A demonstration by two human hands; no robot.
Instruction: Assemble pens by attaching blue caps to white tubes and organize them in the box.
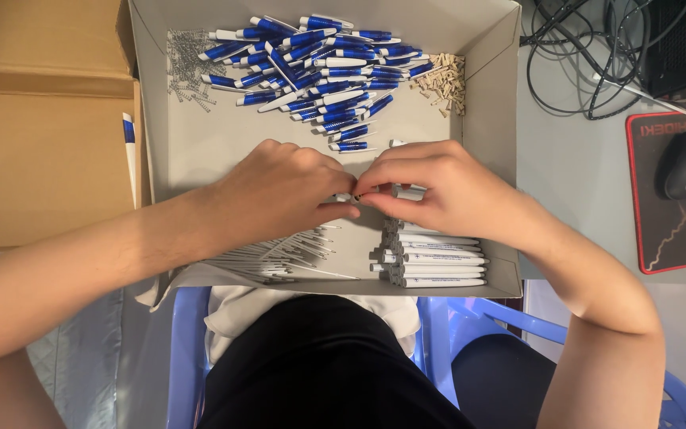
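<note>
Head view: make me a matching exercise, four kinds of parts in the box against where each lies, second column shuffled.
Things:
1. blue-and-white pen halves
2. metal springs
3. tan plugs
4. white barrels

Places in the grey box:
A. far right corner
B. near right corner, stacked below the right hand
C. far left corner
D. far middle, a big heap

Pairs: 1-D, 2-C, 3-A, 4-B

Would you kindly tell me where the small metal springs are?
In the head view, the springs lie in the tray's far left corner, beside the pile of blue pen parts.
</note>
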